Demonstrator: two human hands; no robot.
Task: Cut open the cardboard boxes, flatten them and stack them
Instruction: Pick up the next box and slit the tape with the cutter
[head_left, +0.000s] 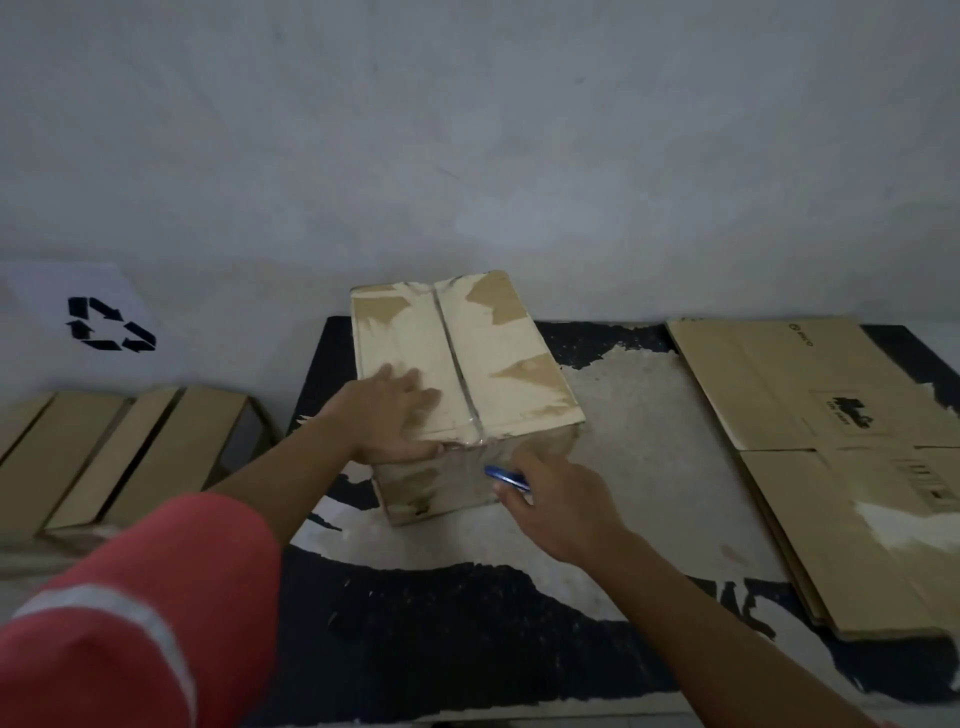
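Brown cardboard box (498, 364) stands closed on the table (649, 467), its long axis and taped seam running away from the person. The left hand (395, 415) lies flat on the lid's near left part, fingers straight, grip apart. The right hand (550, 499), just right of the box's near face, has its grip clamped on a blue cutter (506, 477), tip pointing left at that face. Flattened cardboard (831, 441) lies well right of this hand.

Recycling sign (110, 323) on white sheet (57, 283)
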